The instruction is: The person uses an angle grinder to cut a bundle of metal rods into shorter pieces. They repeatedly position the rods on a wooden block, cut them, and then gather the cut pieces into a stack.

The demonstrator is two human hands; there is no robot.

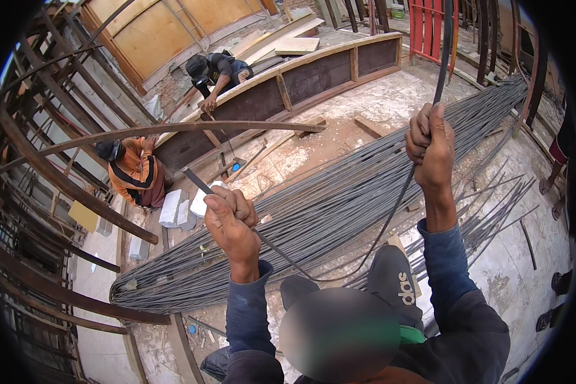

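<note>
"Stretching across the floor (pixel 96 352), what is taking up the most room?"

"A long bundle of metal rods (pixel 313 217) is lying there, and the raised arms (pixel 246 313) are covering parts of it."

"What is standing beyond?"

"A wooden frame (pixel 320 80) is curving along the far side, with a bent beam (pixel 192 128) crossing before it."

"Is anyone working there?"

"A co-worker in dark clothes (pixel 223 69) is leaning over the frame, which is hiding the legs. A co-worker in orange (pixel 131 169) is crouching by its left end, hands being hard to make out."

"Where is the dark rod (pixel 444 51)?"

"It is sagging in front of the bundle; I can't tell whether they are touching. One end is showing on the left, the other is running off the top edge. A blurred patch (pixel 336 333) is masking whatever is lying low in the middle."

"And the hands?"

"The left hand (pixel 232 224) is grasping the rod near its visible end, the right hand (pixel 432 144) higher up, and the clenched fists are hiding the stretches inside."
</note>
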